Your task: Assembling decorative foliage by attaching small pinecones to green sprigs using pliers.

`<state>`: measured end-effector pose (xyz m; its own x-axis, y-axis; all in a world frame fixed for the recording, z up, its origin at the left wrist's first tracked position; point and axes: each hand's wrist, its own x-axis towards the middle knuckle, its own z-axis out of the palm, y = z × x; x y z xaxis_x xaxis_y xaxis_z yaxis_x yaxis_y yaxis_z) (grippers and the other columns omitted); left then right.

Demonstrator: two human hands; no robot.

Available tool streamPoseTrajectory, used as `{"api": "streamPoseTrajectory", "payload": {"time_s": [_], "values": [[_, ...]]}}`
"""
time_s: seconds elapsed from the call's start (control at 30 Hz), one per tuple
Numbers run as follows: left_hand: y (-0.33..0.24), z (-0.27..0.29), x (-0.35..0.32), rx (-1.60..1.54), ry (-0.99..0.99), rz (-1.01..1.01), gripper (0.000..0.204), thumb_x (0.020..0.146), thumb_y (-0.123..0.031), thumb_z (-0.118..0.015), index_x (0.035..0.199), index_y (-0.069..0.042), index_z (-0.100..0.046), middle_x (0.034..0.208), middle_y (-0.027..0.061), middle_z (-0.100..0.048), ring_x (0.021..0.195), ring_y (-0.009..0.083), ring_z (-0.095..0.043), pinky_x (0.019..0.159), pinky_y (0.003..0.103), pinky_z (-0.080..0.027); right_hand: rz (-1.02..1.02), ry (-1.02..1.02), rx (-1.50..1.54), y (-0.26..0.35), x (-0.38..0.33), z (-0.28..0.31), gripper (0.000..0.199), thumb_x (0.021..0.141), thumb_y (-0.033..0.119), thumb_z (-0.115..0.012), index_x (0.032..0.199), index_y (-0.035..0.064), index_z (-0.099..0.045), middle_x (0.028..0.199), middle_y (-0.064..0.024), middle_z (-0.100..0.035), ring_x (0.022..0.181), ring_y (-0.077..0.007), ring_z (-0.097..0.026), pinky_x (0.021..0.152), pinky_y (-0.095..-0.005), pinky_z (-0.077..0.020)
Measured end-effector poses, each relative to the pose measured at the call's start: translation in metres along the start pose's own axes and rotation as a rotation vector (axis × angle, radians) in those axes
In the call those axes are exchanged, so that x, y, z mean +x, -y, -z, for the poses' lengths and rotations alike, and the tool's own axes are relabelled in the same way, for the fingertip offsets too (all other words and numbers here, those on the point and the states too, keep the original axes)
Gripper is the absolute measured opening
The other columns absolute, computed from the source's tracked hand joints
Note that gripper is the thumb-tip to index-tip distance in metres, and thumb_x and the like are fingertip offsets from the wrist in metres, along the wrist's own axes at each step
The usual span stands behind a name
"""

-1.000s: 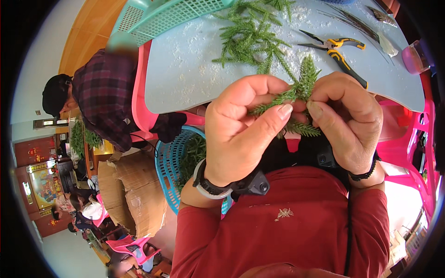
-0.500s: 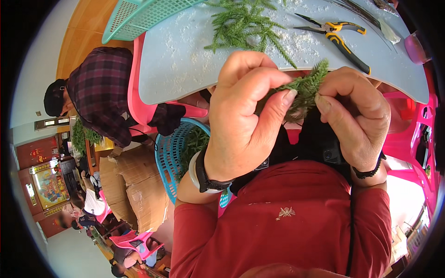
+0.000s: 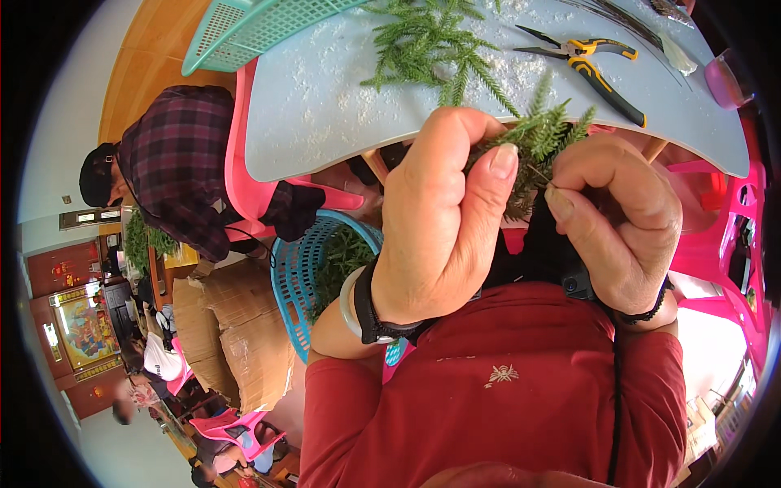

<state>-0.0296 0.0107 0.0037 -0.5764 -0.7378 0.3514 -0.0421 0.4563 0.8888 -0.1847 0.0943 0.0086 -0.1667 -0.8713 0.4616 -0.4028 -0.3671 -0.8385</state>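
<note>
Between thumb and curled fingers, my left hand [image 3: 435, 228] grips a bunch of green artificial-looking fir sprigs [image 3: 547, 134] just off the table's near edge. The sprigs fan upward, and their lower part turns brownish. Close beside it, my right hand [image 3: 626, 220] is closed in a pinch on a thin wire-like strand [image 3: 538, 172] that runs to the bunch. Whether the strand is wire or stem I cannot tell. Beyond my hands, more green sprigs [image 3: 427, 49] lie on the pale table [image 3: 317, 106]. Long-nose pliers [image 3: 590, 69] with yellow and black handles rest open at their right.
White crumbs are scattered over the table. A teal basket [image 3: 244, 28] stands at the far left, thin dark rods [image 3: 622, 20] and a purple cup [image 3: 726, 81] at the far right. Left of me are a blue basket [image 3: 293, 276] of greenery, cardboard [image 3: 244, 325] and a seated person [image 3: 179, 163].
My left hand has turned and the bunch shows more upright, fanned tips. My right hand has shifted slightly down and left, the thin strand now visible at its fingertips.
</note>
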Motion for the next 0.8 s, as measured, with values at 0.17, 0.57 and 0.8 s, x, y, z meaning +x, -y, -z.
{"api": "streamPoseTrajectory", "payload": {"time_s": [0.17, 0.57, 0.8], "values": [[-0.007, -0.001, -0.001, -0.072, 0.04, -0.066, 0.018, 0.097, -0.014, -0.045, 0.106, 0.002, -0.046, 0.088, 0.0038, -0.053, 0.077, 0.0068, -0.047, 0.072, 0.02, -0.039, -0.052, -0.032, 0.05, 0.005, 0.001, -0.006, 0.002, 0.079, -0.001, -0.058, 0.08, -0.0013, -0.057, 0.076, -0.0041, -0.052, 0.061, -0.009, -0.047, 0.055, -0.0222, -0.0358], [-0.003, 0.0, 0.002, 0.026, -0.023, -0.243, 0.017, 0.095, -0.012, -0.05, 0.101, 0.001, -0.042, 0.079, 0.0078, -0.052, 0.063, 0.0128, -0.047, 0.059, 0.026, -0.042, -0.129, -0.05, 0.158, 0.006, 0.003, -0.012, 0.002, 0.083, 0.0, -0.056, 0.084, -0.0016, -0.055, 0.077, -0.0031, -0.053, 0.063, -0.0066, -0.048, 0.055, -0.0194, -0.0391], [-0.006, -0.002, -0.001, -0.107, -0.028, -0.095, 0.016, 0.095, -0.012, -0.051, 0.101, 0.0, -0.043, 0.081, 0.0084, -0.054, 0.066, 0.0124, -0.048, 0.062, 0.026, -0.043, -0.161, -0.078, 0.167, 0.01, 0.007, -0.016, 0.003, 0.084, 0.0, -0.056, 0.085, -0.0021, -0.055, 0.077, -0.0033, -0.053, 0.061, -0.0065, -0.049, 0.054, -0.0192, -0.0401]]}}
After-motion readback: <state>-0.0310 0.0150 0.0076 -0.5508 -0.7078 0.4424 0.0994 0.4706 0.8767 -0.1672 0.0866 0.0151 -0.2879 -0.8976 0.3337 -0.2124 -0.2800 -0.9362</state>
